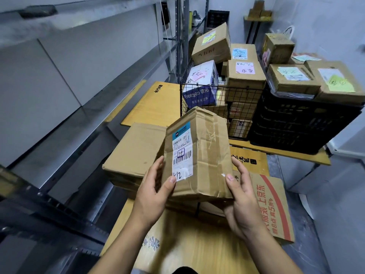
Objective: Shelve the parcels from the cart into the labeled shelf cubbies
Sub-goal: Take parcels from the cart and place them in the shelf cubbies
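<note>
I hold a crumpled brown cardboard parcel (203,155) in front of me, its white shipping label with a barcode and handwritten "1/12" facing up. My left hand (154,192) grips its near left corner, thumb on the label. My right hand (241,196) grips the near right edge, thumb on top. Beyond it stands a black wire cart (221,95) stacked with several labelled boxes. Grey metal shelves (65,80) run along the left; I see no parcels on them.
A black plastic crate (304,123) topped with several boxes stands right of the cart. A closed flat box (134,151) lies under the held parcel on the left. Flattened cardboard sheets (197,244) cover the floor. A small wall shelf (256,16) with boxes hangs at the back.
</note>
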`<state>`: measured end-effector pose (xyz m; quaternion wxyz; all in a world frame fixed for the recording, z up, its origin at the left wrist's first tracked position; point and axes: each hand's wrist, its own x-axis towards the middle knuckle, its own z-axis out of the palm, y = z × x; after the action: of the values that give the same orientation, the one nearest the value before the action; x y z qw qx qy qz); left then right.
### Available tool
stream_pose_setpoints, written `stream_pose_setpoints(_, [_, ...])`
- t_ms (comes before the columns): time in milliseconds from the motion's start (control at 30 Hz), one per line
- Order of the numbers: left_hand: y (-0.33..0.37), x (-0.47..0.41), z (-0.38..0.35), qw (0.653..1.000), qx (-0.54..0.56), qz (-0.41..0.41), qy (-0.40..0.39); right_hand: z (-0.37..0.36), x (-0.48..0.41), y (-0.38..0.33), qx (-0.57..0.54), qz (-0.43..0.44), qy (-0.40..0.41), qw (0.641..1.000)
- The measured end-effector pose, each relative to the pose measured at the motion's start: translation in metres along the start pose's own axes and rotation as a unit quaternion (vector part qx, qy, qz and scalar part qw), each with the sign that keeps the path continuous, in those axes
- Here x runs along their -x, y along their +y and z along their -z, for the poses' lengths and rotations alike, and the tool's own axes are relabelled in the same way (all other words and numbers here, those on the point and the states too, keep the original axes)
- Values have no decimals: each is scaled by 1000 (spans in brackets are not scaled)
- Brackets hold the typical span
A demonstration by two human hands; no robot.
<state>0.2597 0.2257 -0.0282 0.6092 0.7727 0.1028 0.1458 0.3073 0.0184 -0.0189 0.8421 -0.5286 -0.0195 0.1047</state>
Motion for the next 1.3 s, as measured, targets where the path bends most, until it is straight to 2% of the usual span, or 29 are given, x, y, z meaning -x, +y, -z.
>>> stream_pose_setpoints(100, [-4, 5, -2, 999, 45, 6, -19, 3, 1, 1, -10, -13, -23, 1000])
stream_pose_setpoints(167, [-5, 9, -1, 999, 52, -1, -9, 5, 3, 3, 22, -8, -23, 999])
stream_pose_setpoints(233, [-6, 14, 2, 999, 37, -13, 14, 6, 7, 5, 127, 39, -11, 991])
stream_pose_setpoints(300, [-5, 18, 8, 999, 5, -26, 36, 5, 11, 5, 273, 93, -4, 957])
stream_pose_setpoints(367, [-2, 23, 16, 998, -24, -36, 44, 5, 14, 4, 342, 113, -14, 933])
stream_pose_setpoints(500, [4, 40, 32, 994, -68, -61, 57, -2, 26, 2, 340, 116, -33, 933])
stream_pose_setpoints(633, [15, 66, 45, 987, -113, -90, 72, -17, 51, 0, 279, 57, -74, 956])
stream_pose_setpoints(733, [21, 92, 56, 981, -141, -108, 78, -33, 77, 4, 290, 64, -98, 950])
stream_pose_setpoints(900, [24, 158, 85, 976, -165, -108, 97, -57, 143, 28, 318, 104, -84, 939])
stream_pose_setpoints(1067, [18, 221, 105, 973, -181, -95, 105, -68, 202, 51, 300, 71, -76, 948])
stream_pose_setpoints(1300, [23, 287, 127, 969, -189, -74, 139, -93, 252, 59, 343, 86, -91, 931])
